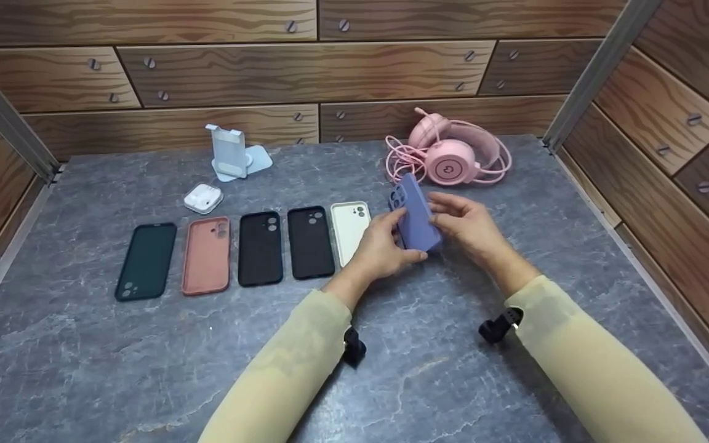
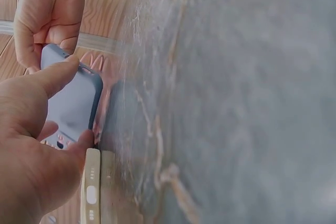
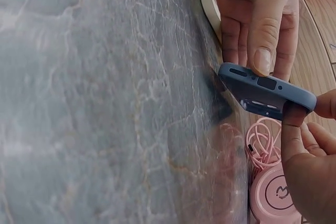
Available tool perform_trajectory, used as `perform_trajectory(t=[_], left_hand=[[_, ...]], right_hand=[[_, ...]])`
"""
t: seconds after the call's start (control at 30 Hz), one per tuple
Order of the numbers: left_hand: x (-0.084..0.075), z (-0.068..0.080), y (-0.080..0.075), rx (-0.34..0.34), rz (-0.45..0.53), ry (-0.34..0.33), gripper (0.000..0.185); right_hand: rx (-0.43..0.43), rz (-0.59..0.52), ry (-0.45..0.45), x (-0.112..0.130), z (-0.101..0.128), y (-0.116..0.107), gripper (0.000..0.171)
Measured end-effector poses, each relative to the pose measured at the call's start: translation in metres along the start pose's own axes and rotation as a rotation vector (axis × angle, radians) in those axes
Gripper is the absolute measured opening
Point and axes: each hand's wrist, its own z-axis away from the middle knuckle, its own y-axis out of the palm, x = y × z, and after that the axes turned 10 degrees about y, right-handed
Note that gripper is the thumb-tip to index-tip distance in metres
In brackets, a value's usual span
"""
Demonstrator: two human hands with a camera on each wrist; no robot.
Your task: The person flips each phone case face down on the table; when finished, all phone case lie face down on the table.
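A lavender-blue phone case [image 1: 419, 224] is held up off the table, tilted, its camera cutouts toward the upper left in the head view. My left hand [image 1: 380, 247] grips it from the left; in the left wrist view its thumb presses the end edge of the case [image 2: 73, 106]. From the other side my right hand [image 1: 468, 231] pinches the case's edge. One right fingertip reaches inside the rim of the case [image 3: 269, 92] in the right wrist view. Just left of my left hand lies a cream phone case [image 1: 347, 226], partly covered by that hand.
Leftward from the cream case lie two black cases [image 1: 310, 249] [image 1: 260, 252], a pink case [image 1: 205, 261] and a dark green case [image 1: 147, 261]. Behind are boxed white earphones [image 1: 203, 199], a pale blue phone stand [image 1: 229, 154] and pink headphones [image 1: 450, 161] with coiled cable. Wood-patterned walls enclose the table.
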Motion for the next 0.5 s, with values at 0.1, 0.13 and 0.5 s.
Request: perform_trajectory(t=[0.1,0.13,0.5], left_hand=[[0.0001,0.0004,-0.0006,0.005,0.041,-0.015,0.099],[0.0001,0.0005,-0.0008,0.008,0.055,-0.016,0.100],[0.0027,-0.0017,-0.0014,0.007,0.094,-0.032,0.101]], right_hand=[[-0.001,-0.048,0.001,-0.0008,-0.0001,0.0006,0.053],[-0.001,-0.060,0.001,-0.0011,-0.0001,0.0007,0.053],[0.000,-0.113,0.010,-0.0015,0.0005,0.0020,0.052]])
